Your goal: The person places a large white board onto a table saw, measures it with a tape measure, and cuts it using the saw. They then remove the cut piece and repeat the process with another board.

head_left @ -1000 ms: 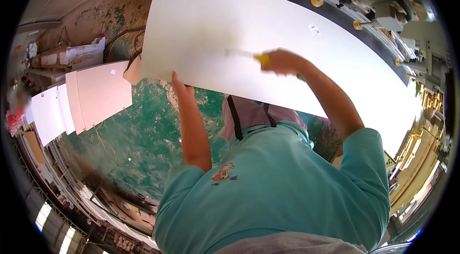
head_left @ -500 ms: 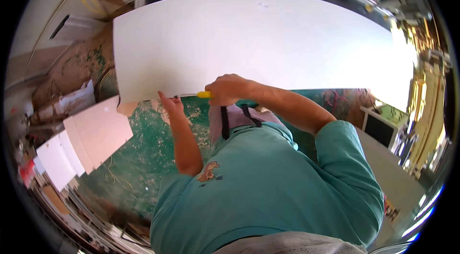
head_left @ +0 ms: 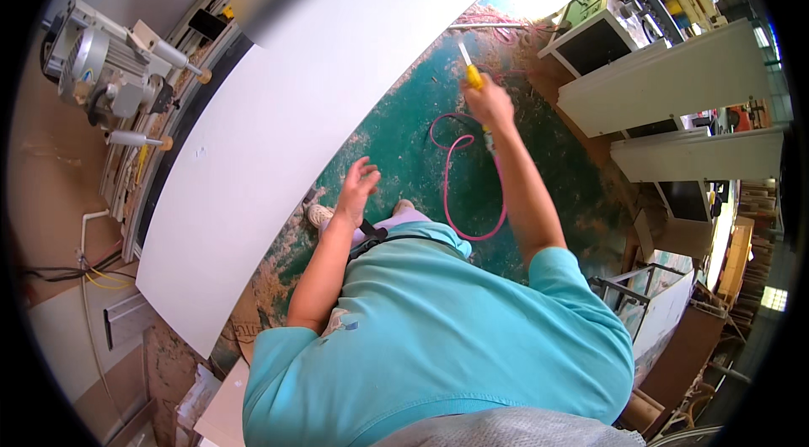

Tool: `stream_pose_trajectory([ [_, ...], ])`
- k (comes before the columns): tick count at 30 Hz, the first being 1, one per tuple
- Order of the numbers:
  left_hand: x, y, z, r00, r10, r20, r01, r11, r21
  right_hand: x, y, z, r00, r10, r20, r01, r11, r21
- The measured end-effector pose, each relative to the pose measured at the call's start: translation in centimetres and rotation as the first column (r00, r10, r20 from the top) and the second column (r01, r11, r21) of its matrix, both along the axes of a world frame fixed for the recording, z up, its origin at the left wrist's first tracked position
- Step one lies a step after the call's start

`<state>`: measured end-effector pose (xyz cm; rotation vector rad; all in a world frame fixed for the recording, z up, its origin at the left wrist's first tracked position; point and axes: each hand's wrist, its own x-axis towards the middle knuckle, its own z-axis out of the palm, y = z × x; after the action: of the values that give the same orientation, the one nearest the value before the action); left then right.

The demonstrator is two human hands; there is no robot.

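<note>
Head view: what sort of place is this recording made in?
Most likely a woodworking or panel-furniture workshop: a large white board lies on a machine bed beside an electric motor, sawdust covers the green floor, and white cabinet carcasses stand nearby.

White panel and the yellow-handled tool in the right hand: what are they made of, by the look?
White panel: looks like laminated or coated board, with a smooth matte white face; sawdust on the floor hints at a wood core, but that is unconfirmed. Yellow-handled tool in the right hand: handle seems plastic, with a pale narrow blade or tip, material unclear.
</note>
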<state>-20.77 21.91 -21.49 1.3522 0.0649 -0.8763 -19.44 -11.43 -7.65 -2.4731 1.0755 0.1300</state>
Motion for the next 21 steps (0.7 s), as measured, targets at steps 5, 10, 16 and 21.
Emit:
stream_pose_trajectory([
  [5,7.2,-10.6,5.7,0.938,0.143,0.316,0.022,0.885,-0.465,2.3,12.8,2.0,0.721,0.631,0.286,-0.630,0.769,-0.107],
  [10,11.4,-12.6,9.3,0.834,0.055,0.549,0.134,0.945,-0.298,13.2,11.9,6.0,0.565,0.734,0.377,-0.782,0.622,-0.040],
  [16,17.7,-17.3,3.6,0.971,0.238,0.029,-0.199,0.866,-0.460,21.7,14.6,1.8,0.516,0.672,0.532,-0.849,0.487,0.208],
  [21,23.3,-12.6,7.3,0.951,0.308,0.022,-0.294,0.928,-0.230,23.3,1.1,3.7,0.652,0.379,0.657,-0.641,0.738,0.210],
])
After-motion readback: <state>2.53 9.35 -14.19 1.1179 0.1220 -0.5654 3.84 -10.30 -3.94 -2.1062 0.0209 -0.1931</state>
